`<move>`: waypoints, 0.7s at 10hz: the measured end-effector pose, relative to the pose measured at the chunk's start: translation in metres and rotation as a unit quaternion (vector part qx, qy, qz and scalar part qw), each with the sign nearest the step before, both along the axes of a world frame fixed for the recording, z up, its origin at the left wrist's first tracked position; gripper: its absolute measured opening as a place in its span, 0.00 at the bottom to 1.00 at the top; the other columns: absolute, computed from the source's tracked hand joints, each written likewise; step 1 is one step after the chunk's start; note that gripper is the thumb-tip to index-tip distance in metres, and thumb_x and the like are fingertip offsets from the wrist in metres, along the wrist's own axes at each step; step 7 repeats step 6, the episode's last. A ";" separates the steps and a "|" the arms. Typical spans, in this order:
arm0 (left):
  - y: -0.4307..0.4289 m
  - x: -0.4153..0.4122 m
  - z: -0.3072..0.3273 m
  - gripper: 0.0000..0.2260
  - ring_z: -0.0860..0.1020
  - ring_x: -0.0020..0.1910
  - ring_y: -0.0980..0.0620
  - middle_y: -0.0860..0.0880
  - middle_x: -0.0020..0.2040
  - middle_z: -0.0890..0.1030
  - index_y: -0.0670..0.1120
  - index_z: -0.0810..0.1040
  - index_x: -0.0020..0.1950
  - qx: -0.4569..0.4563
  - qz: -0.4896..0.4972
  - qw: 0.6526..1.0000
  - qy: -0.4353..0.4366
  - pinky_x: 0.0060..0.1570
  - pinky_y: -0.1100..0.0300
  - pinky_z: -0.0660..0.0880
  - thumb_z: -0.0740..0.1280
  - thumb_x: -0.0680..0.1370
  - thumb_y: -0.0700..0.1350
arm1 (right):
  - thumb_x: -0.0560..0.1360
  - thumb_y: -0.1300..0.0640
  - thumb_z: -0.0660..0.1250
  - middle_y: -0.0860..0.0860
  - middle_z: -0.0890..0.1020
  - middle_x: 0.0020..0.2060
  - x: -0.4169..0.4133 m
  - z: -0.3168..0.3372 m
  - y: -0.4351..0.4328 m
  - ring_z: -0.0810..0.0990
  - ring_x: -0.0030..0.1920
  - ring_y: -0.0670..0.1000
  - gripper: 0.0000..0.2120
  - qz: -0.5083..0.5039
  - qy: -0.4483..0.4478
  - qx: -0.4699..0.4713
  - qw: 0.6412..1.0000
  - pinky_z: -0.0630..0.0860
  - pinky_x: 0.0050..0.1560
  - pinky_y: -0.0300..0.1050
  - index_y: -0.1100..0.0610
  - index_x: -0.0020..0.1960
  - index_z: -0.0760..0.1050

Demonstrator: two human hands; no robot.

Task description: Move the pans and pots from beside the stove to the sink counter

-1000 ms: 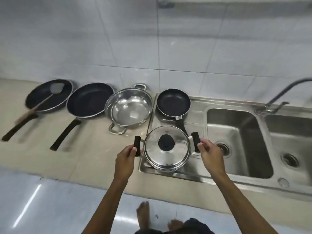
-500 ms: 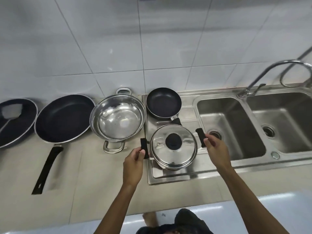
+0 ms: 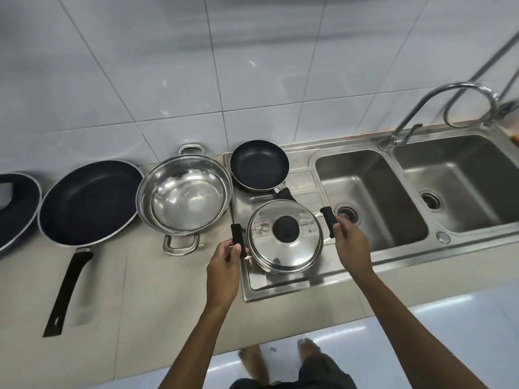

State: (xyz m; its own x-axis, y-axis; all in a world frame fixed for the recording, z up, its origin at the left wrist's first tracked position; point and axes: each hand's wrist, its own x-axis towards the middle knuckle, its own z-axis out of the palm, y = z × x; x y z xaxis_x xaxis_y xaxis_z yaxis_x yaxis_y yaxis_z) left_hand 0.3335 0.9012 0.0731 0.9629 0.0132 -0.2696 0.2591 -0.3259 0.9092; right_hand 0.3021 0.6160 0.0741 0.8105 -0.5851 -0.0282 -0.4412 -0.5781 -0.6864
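Observation:
A lidded steel pot point(image 3: 285, 237) with two black side handles sits over the steel drainboard point(image 3: 252, 284) of the sink counter. My left hand point(image 3: 224, 262) grips its left handle and my right hand point(image 3: 349, 242) grips its right handle. A small black frying pan point(image 3: 259, 165) lies behind the pot on the drainboard, its handle partly hidden by the lid. Left of the drainboard, on the beige counter, stand an open steel pot point(image 3: 184, 196), a large black frying pan point(image 3: 90, 200) and, at the frame's left edge, another dark pan point(image 3: 15, 209).
Two sink basins point(image 3: 370, 197) point(image 3: 460, 178) lie to the right, with a curved tap point(image 3: 438, 108) behind them. A white tiled wall point(image 3: 196, 66) backs the counter. The beige counter's front edge point(image 3: 168, 355) runs above a glossy floor, where bare feet point(image 3: 252, 360) show.
The view has tilted and shifted right, pushing the leftmost pan to the frame's edge. Both hands have stayed on the lidded pot's handles above the drainboard.

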 end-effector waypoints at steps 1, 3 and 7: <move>-0.005 0.000 0.002 0.06 0.84 0.53 0.51 0.50 0.50 0.87 0.50 0.78 0.58 0.013 -0.001 1.000 -0.010 0.57 0.54 0.76 0.63 0.85 0.46 | 0.83 0.61 0.61 0.59 0.86 0.51 -0.002 -0.003 0.001 0.82 0.52 0.61 0.14 -0.006 -0.010 0.013 1.000 0.70 0.49 0.45 0.60 0.65 0.79; -0.017 -0.012 0.009 0.13 0.82 0.56 0.43 0.44 0.55 0.85 0.43 0.78 0.61 0.081 0.030 0.996 0.007 0.59 0.48 0.77 0.60 0.85 0.50 | 0.82 0.62 0.62 0.59 0.86 0.52 -0.009 0.008 -0.007 0.82 0.54 0.60 0.13 0.012 -0.014 0.080 0.997 0.74 0.54 0.49 0.60 0.64 0.79; -0.099 -0.136 0.002 0.18 0.80 0.57 0.38 0.41 0.55 0.84 0.45 0.78 0.61 0.174 0.042 0.984 0.021 0.51 0.53 0.70 0.56 0.85 0.56 | 0.83 0.55 0.63 0.57 0.81 0.65 -0.092 0.018 -0.055 0.79 0.64 0.56 0.18 0.235 -0.010 0.042 0.971 0.73 0.66 0.51 0.59 0.70 0.75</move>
